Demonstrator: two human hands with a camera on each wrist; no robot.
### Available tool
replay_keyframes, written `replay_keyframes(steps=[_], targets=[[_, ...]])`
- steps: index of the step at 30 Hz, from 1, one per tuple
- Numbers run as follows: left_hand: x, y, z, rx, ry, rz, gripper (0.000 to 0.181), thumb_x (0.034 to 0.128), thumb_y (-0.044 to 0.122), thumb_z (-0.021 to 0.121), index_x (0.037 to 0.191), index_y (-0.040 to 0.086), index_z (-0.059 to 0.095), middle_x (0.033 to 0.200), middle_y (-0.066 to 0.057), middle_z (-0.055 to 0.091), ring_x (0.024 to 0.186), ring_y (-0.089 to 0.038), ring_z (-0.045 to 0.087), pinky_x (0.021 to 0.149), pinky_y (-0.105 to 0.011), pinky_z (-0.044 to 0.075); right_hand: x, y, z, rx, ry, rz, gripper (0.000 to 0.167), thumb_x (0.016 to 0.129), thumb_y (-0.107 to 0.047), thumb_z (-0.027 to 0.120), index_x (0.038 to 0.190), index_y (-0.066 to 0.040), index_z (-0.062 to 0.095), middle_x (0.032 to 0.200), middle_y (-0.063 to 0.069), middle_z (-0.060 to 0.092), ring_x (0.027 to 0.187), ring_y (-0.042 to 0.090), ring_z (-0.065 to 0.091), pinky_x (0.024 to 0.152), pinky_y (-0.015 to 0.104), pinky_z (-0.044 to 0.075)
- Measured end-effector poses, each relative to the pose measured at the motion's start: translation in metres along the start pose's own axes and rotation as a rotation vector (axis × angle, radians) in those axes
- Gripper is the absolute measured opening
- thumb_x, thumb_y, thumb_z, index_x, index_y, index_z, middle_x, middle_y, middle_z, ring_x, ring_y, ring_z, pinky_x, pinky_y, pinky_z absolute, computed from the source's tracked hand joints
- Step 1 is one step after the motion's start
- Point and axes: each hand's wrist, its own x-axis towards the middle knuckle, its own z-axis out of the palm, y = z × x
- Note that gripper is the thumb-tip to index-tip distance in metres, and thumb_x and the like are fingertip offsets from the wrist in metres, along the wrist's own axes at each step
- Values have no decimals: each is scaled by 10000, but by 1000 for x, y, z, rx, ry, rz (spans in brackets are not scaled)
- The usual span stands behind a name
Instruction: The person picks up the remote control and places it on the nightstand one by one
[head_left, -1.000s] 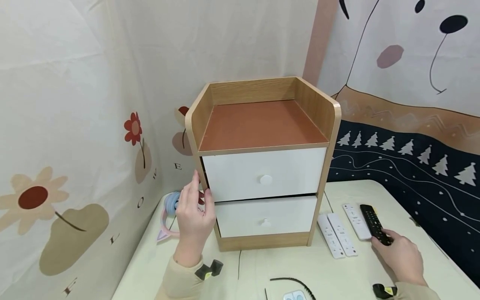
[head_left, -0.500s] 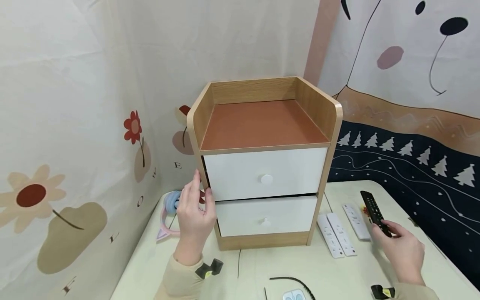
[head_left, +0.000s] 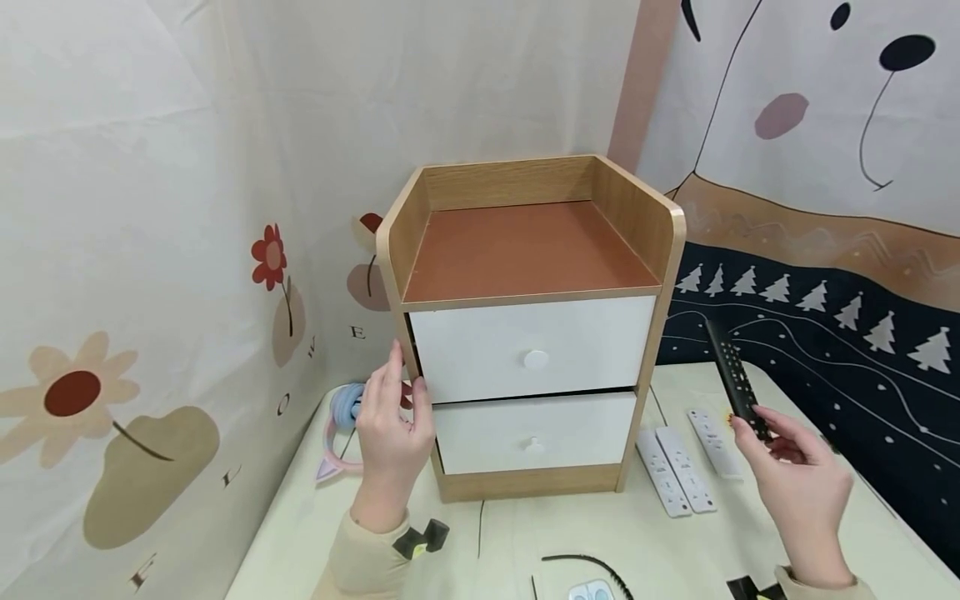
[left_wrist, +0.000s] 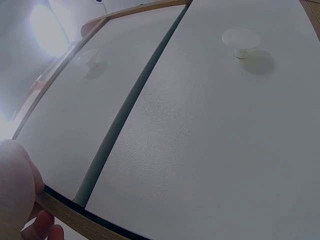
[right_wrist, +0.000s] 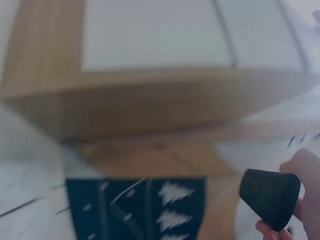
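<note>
A wooden cabinet (head_left: 532, 482) with two white drawers stands on the table; both drawers look closed, with a dark gap between them. My left hand (head_left: 393, 446) rests on its left side edge, thumb at the front and fingers along the side; the left wrist view has this hand (left_wrist: 17, 190) at the wooden edge. Right of the cabinet, my right hand (head_left: 802, 483) grips the lower end of a black remote (head_left: 733, 375), which is lifted and tilted up. In the right wrist view the remote (right_wrist: 270, 197) shows end-on between the fingers.
White power strips (head_left: 677, 468) lie right of the cabinet, one more (head_left: 714, 442) beside them. A blue coil (head_left: 346, 406) and pink ring (head_left: 330, 450) lie at the left. Near the front are a black cable (head_left: 588, 560) and a small white-blue item (head_left: 590, 592). Printed cloth hangs behind.
The right hand has lifted the remote from beside the power strip, up and to the left, tilting it more upright. My left hand has stayed at the cabinet's edge.
</note>
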Motion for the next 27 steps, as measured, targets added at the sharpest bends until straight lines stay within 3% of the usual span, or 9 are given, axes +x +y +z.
replay_keyframes(steps=[5,12,16,18,21,27], targets=[[0,0,-1,3,-2,-5,595,971,3,673,1551,-71,563,1047,-256,700,699,-287,606,592,-377,533,1,-42,0,126,79,-139,339,830,82,865,1166,64,823,946,-331,677,747,-85,572,688,15,465],[-1,1,-2,4,-8,-9,613,961,-17,686,1559,-63,557,1077,-252,708,725,-249,602,603,-362,542,4,-93,3,519,183,-350,329,805,104,823,1108,215,758,1004,-120,787,796,13,623,760,80,532],[0,1,-1,5,-7,-2,624,957,-26,690,1564,-61,552,1100,-249,714,737,-247,600,622,-324,534,4,-124,8,710,193,-439,326,783,107,821,1061,253,736,994,-17,808,821,49,695,795,101,576],[1,2,-1,3,-5,0,624,957,-27,686,1564,-64,550,1103,-250,714,739,-250,600,622,-323,534,3,-139,14,756,166,-476,312,775,107,830,1035,253,737,985,6,808,829,57,705,801,102,580],[1,3,-1,2,0,-3,618,957,-26,679,1560,-67,553,1095,-254,711,732,-255,600,617,-335,533,4,-158,27,752,92,-549,286,759,91,855,987,232,755,967,28,801,806,56,673,766,101,546],[0,4,-2,3,-12,-26,613,964,-22,679,1562,-64,553,1114,-258,711,743,-260,604,609,-376,547,12,-179,54,444,-111,-687,311,761,-100,907,1031,45,855,963,63,786,806,13,582,719,99,465]])
